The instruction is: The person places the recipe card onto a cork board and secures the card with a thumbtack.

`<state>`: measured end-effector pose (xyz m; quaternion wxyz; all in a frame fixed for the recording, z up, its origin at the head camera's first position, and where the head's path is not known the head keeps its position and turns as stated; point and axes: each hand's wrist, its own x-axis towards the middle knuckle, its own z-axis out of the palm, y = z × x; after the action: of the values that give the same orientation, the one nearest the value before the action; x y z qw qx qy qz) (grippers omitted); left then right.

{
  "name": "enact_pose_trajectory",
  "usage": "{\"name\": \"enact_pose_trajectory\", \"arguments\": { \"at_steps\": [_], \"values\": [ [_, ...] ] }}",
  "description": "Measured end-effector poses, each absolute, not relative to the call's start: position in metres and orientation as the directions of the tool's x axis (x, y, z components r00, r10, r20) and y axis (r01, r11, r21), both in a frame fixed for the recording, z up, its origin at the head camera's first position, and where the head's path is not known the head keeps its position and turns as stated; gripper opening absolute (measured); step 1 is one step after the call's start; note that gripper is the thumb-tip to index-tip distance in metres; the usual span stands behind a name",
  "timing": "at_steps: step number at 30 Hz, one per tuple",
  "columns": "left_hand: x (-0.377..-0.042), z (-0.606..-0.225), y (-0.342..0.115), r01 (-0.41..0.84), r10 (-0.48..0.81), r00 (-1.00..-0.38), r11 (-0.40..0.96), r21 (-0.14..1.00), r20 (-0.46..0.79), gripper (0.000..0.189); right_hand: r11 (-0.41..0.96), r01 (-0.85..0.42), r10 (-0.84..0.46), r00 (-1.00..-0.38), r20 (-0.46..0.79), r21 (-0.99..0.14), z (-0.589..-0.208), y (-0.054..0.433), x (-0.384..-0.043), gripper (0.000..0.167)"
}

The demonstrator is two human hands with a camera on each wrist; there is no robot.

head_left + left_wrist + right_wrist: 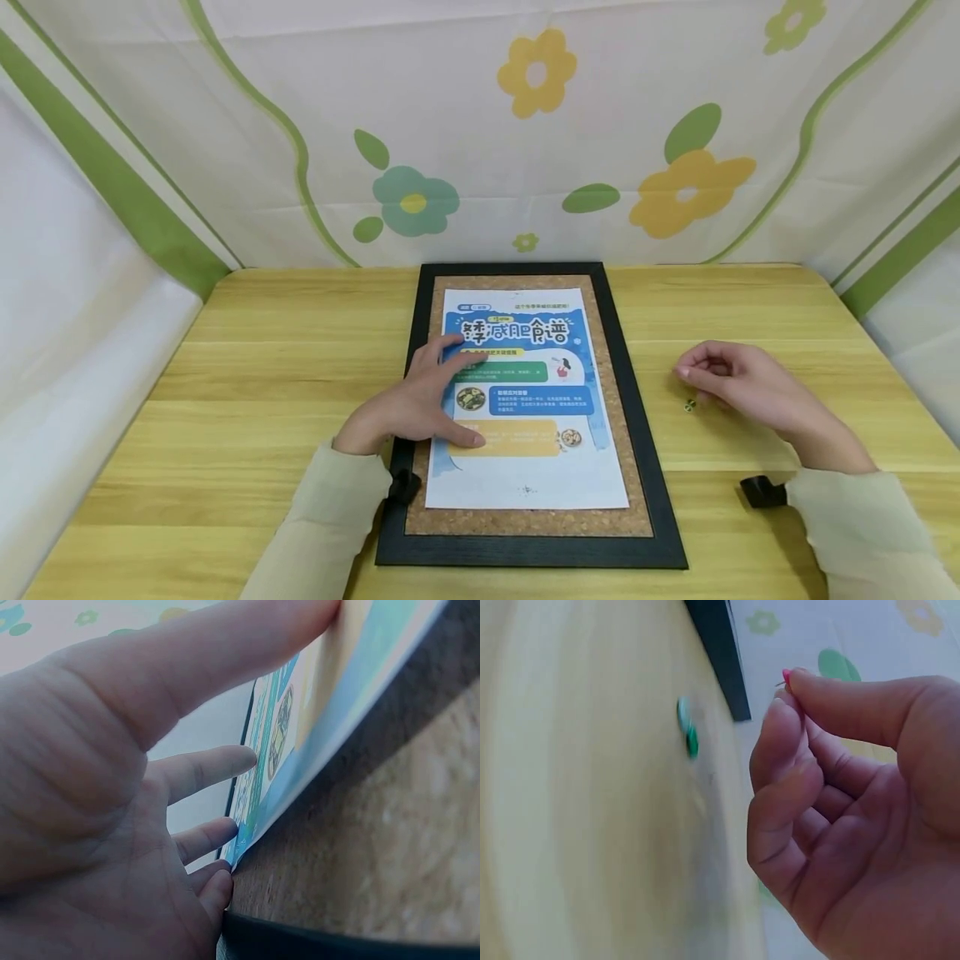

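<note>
A printed poster [525,483] with blue, green and yellow panels lies on a cork board [525,523] in a black frame [532,552]. My left hand [422,392] rests on the poster's left side, thumb and fingers spread; in the left wrist view the paper's edge [300,787] rises off the cork. To the right of the board, my right hand [738,383] pinches a pink pushpin [786,676] between thumb and index finger, its metal point sticking out. Small green pieces [692,741] lie on the table beside this hand, blurred in the right wrist view.
The board lies on a wood-grain table [277,350], its top end near the back edge. Behind stands a white curtain [487,150] with flowers and leaves. More white cloth [67,275] hangs at both sides. A black strap end [763,492] sticks out at the right wrist.
</note>
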<state>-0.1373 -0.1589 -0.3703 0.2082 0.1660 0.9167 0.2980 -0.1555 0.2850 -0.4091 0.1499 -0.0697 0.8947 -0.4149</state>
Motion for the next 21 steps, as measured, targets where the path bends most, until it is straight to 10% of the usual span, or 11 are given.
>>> {"name": "enact_pose_trajectory", "arguments": {
  "at_steps": [21],
  "values": [
    [-0.137,-0.369,-0.159,0.169,0.422,-0.859,0.767,0.618,-0.29,0.105,0.519,0.083,-0.323,-0.902,-0.285,-0.851,-0.395,0.212,-0.187,0.034]
  ]
}}
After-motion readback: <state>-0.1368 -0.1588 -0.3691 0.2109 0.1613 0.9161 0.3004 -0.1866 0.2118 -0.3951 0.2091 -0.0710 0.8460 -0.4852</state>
